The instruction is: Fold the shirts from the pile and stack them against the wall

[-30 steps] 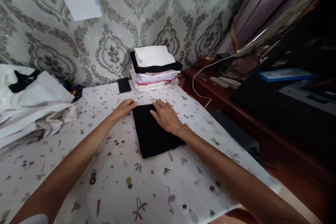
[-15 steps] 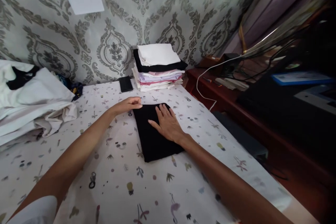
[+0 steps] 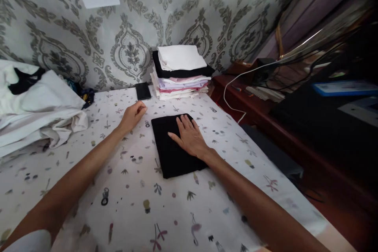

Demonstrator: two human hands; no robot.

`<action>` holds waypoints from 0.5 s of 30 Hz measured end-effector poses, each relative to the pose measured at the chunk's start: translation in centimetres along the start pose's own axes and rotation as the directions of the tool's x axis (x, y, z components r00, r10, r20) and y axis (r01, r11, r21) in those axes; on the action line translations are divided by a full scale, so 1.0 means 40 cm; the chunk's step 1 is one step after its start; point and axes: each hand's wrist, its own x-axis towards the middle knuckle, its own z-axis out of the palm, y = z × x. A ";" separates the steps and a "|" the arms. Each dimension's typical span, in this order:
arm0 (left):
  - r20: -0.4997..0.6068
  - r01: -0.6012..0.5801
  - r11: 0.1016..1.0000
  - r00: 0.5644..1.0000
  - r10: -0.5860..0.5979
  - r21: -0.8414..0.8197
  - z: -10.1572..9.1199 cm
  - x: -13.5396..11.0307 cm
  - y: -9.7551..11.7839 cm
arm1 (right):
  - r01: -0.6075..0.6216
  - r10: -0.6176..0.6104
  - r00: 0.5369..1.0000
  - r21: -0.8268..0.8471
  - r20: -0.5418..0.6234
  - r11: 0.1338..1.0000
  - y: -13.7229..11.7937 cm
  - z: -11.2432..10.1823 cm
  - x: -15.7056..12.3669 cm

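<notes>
Now the left hand has let go — empty, fingers loosely apart; black cloth, under only the flat-spread right hand, looks neatly folded.

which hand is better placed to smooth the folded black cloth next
Probably the right hand: it lies palm down on the black cloth, while the left hand is off the cloth, to its left.
</notes>
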 end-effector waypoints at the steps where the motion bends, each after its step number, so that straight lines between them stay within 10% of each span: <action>1: -0.002 -0.020 1.000 1.000 0.020 -0.022 -0.009 -0.029 0.026 | -0.001 0.001 1.000 0.009 -0.002 1.000 0.001 0.000 0.001; 4: 0.211 -0.150 0.988 0.965 0.156 -0.045 -0.017 -0.148 0.116 | -0.002 0.003 1.000 0.053 -0.011 0.999 0.004 -0.004 -0.001; 11: 0.528 -0.753 0.599 0.638 0.561 0.272 0.025 -0.380 0.231 | 0.167 -0.162 0.985 0.101 -0.055 0.981 -0.033 -0.054 -0.028; 15: 0.612 -0.669 0.622 0.705 0.358 0.407 0.052 -0.391 0.259 | 0.227 -0.233 0.970 0.091 0.065 0.970 -0.055 -0.052 -0.028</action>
